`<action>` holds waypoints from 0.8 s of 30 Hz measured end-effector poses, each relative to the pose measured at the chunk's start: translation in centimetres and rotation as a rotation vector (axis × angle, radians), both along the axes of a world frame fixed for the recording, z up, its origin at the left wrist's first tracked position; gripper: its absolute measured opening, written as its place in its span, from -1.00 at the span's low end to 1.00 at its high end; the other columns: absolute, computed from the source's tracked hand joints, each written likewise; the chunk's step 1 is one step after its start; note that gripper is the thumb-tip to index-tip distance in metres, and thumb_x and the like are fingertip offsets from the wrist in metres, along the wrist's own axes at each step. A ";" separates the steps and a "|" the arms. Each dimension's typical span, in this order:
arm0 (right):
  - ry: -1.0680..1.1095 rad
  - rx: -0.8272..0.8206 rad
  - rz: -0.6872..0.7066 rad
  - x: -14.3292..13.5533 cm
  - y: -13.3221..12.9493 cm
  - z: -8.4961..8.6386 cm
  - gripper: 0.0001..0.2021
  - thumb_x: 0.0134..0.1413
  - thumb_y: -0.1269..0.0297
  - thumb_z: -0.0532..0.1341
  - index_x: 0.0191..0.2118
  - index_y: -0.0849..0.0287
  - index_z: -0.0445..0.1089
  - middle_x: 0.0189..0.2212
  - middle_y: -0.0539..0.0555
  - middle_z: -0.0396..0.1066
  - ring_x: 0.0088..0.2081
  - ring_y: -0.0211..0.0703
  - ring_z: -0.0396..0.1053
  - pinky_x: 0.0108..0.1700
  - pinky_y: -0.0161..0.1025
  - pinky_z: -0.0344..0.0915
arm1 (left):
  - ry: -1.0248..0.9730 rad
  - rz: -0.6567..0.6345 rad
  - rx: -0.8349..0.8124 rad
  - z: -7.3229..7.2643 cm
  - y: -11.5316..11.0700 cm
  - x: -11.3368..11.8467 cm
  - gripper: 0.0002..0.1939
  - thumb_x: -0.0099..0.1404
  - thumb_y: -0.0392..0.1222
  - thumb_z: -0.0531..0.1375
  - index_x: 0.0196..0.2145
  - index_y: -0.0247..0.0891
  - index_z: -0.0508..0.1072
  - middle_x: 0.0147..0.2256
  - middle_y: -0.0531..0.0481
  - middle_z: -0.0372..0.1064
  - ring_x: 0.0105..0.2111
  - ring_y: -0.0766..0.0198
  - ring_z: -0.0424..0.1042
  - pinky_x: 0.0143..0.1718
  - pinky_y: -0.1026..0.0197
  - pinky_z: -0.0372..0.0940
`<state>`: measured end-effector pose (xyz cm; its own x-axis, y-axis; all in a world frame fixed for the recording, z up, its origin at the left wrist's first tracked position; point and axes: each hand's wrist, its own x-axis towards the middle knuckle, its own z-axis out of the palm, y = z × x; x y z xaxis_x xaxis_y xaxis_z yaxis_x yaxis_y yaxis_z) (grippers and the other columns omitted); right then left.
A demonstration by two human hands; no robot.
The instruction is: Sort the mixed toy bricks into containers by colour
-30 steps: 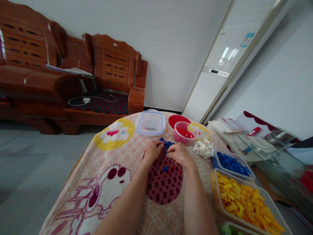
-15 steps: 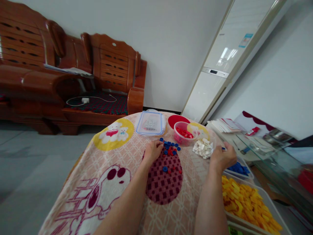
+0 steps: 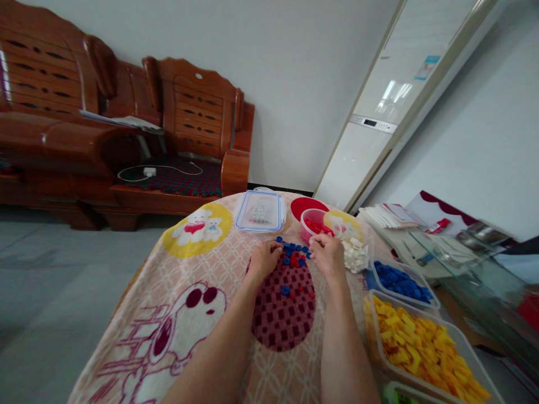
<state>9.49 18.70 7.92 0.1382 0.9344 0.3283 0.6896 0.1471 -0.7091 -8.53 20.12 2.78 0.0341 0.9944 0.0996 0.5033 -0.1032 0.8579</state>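
My left hand (image 3: 263, 260) is closed in a pinch at the left end of a loose row of small blue plastic pieces (image 3: 292, 246); whatever is between its fingertips is too small to make out. On the row's other side, my right hand (image 3: 329, 256) also pinches its thumb and fingers together, beside a blue piece (image 3: 309, 255) lying on the cloth. What the right fingertips hold is hidden. Small red pieces (image 3: 294, 260) lie among the blue ones. Closer to me are a round blue piece (image 3: 285, 290) and a few scattered red bits (image 3: 311, 295).
Behind the hands stand a lidded clear box (image 3: 243, 219), a red lid (image 3: 302, 203) and a tub of red pieces (image 3: 306, 235). White pieces (image 3: 354, 255) sit right of my right hand. Boxes of blue pieces (image 3: 402, 283) and yellow pieces (image 3: 421, 342) line the table's right side.
My right hand has come left from beside the blue box, where a bit of blue showed at its fingers, to the row of blue pieces. The left hand has stayed nearly still.
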 end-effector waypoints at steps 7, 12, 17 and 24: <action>-0.240 -0.167 0.209 -2.9 -0.5 -0.6 -0.84 0.03 0.30 0.19 -0.37 0.14 0.55 -0.47 0.05 0.53 -0.40 -0.20 0.45 -0.31 -0.33 0.26 | -0.032 -0.005 0.044 -0.5 0.3 0.0 -0.73 0.25 -0.30 0.11 -0.21 -0.28 0.61 -0.34 -0.03 0.58 -0.30 0.21 0.52 -0.16 0.22 0.36; -0.470 -0.264 0.292 -5.1 -0.8 -1.1 -0.83 0.05 0.26 0.22 -0.26 0.10 0.56 -0.29 0.12 0.57 -0.20 -0.12 0.48 -0.22 -0.31 0.23 | -0.037 0.003 0.052 -0.6 0.4 -0.1 -0.73 0.24 -0.32 0.11 -0.24 -0.27 0.61 -0.26 -0.05 0.59 -0.24 0.19 0.53 -0.12 0.20 0.36; -0.649 -0.308 0.271 -6.2 -0.9 -2.0 -0.78 0.07 0.37 0.17 -0.20 0.15 0.52 -0.17 0.17 0.54 -0.07 -0.06 0.45 -0.15 -0.27 0.22 | -0.035 0.028 0.027 0.0 0.1 0.0 -0.74 0.24 -0.32 0.12 -0.23 -0.27 0.61 -0.23 -0.07 0.59 -0.19 0.16 0.53 -0.07 0.17 0.36; -0.643 -0.332 0.283 -5.8 -0.9 -1.8 -0.78 0.01 0.42 0.17 -0.23 0.16 0.52 -0.18 0.18 0.54 -0.07 -0.05 0.45 -0.17 -0.28 0.21 | -0.036 0.018 0.010 0.4 -0.1 0.0 -0.74 0.24 -0.34 0.12 -0.22 -0.29 0.61 -0.24 -0.06 0.59 -0.20 0.17 0.53 -0.09 0.19 0.36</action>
